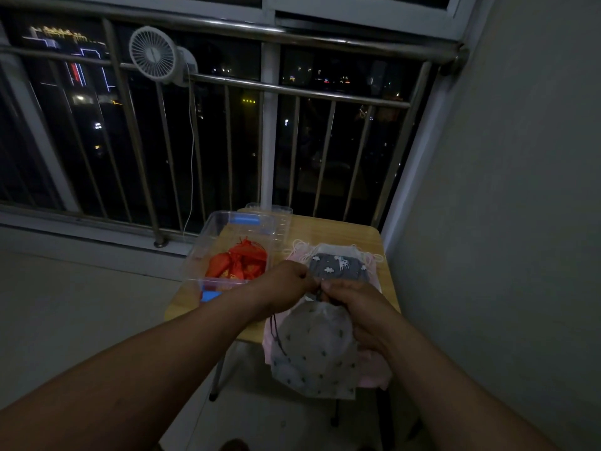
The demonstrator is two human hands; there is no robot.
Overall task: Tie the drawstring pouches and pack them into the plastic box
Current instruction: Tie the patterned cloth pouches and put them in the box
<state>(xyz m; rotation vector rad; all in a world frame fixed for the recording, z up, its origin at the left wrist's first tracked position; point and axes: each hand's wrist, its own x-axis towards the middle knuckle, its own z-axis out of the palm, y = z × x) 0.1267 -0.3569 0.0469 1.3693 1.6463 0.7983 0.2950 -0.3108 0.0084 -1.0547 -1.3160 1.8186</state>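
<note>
The see-through plastic box with blue clips (pixel 208 242) sits on the left side of the small wooden table (pixel 338 229). Inside it lie a few shiny red cloth pouches (pixel 239 263), bunched together. The left hand (pixel 286 284) and right hand (pixel 354 307) meet at the top of a light grey cloth pouch with tiny dark trees (pixel 315 356). Their fingers are curled tight, pinching its gathered neck. The pouch hangs over the table's near edge. The room is dim, so the fingertips and cord ends are hard to see.

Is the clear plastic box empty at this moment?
No, several red pouches already lie inside the plastic box.
</note>
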